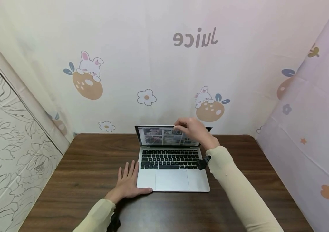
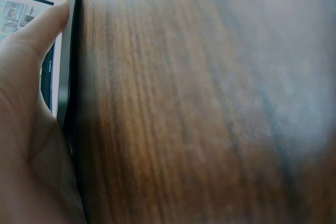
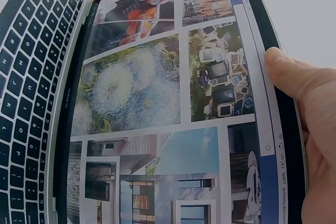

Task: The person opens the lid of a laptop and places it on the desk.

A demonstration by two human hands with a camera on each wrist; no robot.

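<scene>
A silver laptop (image 1: 197, 181) stands open on the table, with a lit screen (image 1: 154, 137) showing a grid of pictures. My right hand (image 1: 195, 129) pinches the top edge of the screen. Its thumb (image 3: 286, 72) lies on the front of the bezel in the right wrist view, while the fingers are behind the lid, mostly hidden. Beside the laptop's front left corner, my left hand (image 1: 127, 187) is spread out with straight fingers. Its thumb (image 2: 44, 27) reaches along the front edge of the base.
The brown wooden table (image 1: 94, 161) has its back edge close against a printed curtain (image 1: 123, 64). More curtain (image 1: 312, 135) hangs along the right side, and a flower-patterned panel (image 1: 7, 154) stands on the left. Both wrists wear dark cameras, the right one (image 1: 203, 162) overlapping the keyboard's edge.
</scene>
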